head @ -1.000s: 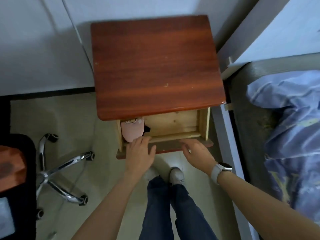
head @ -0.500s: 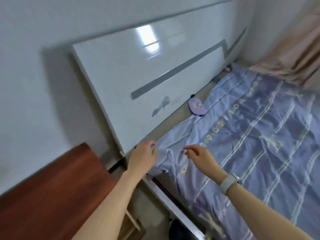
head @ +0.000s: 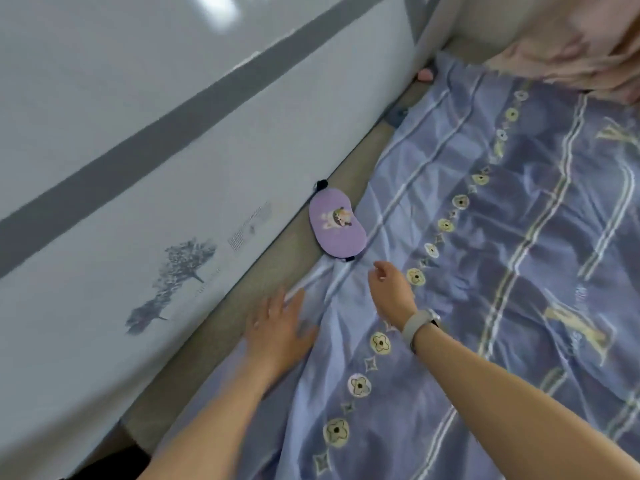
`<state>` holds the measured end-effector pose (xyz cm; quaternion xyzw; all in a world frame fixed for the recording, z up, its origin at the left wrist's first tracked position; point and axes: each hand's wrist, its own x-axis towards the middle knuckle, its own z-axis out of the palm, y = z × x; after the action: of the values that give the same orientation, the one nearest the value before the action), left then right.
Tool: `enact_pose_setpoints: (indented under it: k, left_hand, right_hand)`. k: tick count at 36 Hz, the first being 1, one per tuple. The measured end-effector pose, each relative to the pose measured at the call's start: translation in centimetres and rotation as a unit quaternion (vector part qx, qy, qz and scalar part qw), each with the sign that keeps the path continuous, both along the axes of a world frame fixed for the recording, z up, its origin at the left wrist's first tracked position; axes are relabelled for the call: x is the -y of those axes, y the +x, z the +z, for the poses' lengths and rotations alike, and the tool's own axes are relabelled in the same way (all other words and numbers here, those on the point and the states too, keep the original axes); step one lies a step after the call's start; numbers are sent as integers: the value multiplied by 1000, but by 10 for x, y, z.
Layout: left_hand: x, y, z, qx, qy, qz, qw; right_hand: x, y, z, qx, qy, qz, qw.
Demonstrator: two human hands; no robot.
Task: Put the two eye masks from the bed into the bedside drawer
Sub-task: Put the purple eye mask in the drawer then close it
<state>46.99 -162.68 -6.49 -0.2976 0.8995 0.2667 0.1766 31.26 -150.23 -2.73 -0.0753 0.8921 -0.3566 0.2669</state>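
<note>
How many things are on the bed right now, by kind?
Purple eye mask: 1
Striped blue duvet: 1
Small pink object by the headboard, too small to identify: 1
Hands, both empty: left, right: 2
Total: 5

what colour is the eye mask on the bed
Purple fabric eye mask with a small cartoon figure printed on it and a black strap, seen in the head view.

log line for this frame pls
phase: reach | target: purple eye mask on bed by headboard | right hand open, near mask | left hand open, flat on blanket
</note>
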Motion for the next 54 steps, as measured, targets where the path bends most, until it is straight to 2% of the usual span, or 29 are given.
enact_pose_setpoints:
  k: [3,6,9,11,13,17,19,21,22,24,27,28,30,31,34,36,38,40,45,46,49,50,51,54]
  left_hand:
    - [1,2,-47,61,-3,24,998]
    - [-6,10,-70,65,-55,25,996]
    - [-8,11,-77,53,-71,28,996]
    - [-6,12,-78,57,-55,31,996]
    - [-5,12,-74,60,-31,32,997]
    - [7,6,-56,57,33,59,996]
    - [14,6,-34,-41,95,137,985]
    - [15,14,-9,-160,146,234,948]
    - [14,22,7,-189,171,269,929]
    - [6,44,34,-200,269,321,886]
    - [-12,92,64,-172,474,402,764]
    - [-17,111,71,-164,510,421,732]
    - [-28,155,77,-160,516,453,710]
    - [-34,179,81,-165,493,458,721]
    - [-48,253,94,-175,385,391,818]
    - [-53,302,105,-169,356,373,840]
    - [-53,347,115,-164,357,366,844]
    - [-51,394,124,-150,361,349,852]
    - [-56,493,147,-77,459,314,828]
    - [-59,507,152,-81,483,320,811]
    - [-73,542,161,-126,559,369,732]
    - [-78,552,161,-139,555,386,724]
    - [-83,562,158,-149,535,385,737]
    - [-94,588,149,-173,420,346,821]
  right_hand:
    - [22,-21,-33,-31,3,23,999]
    - [42,-33,-55,-47,-7,12,999]
    - [62,-42,-60,14,-46,-65,997]
    - [72,-43,-59,44,-88,-130,987]
    - [74,-37,-53,32,-109,-155,981]
    - [53,2,-20,-36,-142,-94,985]
    - [32,28,-4,-71,-148,-45,985]
    - [9,58,12,-103,-153,-18,983]
    - [-2,75,19,-118,-152,-3,981]
    - [-21,112,33,-141,-148,42,978]
    - [-45,174,54,-155,-156,159,962]
    - [-51,195,61,-149,-161,211,952]
    - [-62,239,73,-132,-167,303,929]
    - [-66,262,78,-124,-168,328,921]
    - [-76,328,87,-83,-174,326,926]
    - [-80,369,91,-30,-166,319,933]
    - [-82,403,92,-22,-141,344,928]
    - [-80,434,95,-68,-124,386,912]
    - [-65,492,106,-125,-110,399,902]
    - [-61,503,106,-117,-105,397,904]
    - [-54,535,105,-41,-92,369,924]
    - [-53,546,102,-19,-86,360,929]
    - [-53,556,99,0,-84,352,932]
    - [-57,583,89,45,-81,338,936]
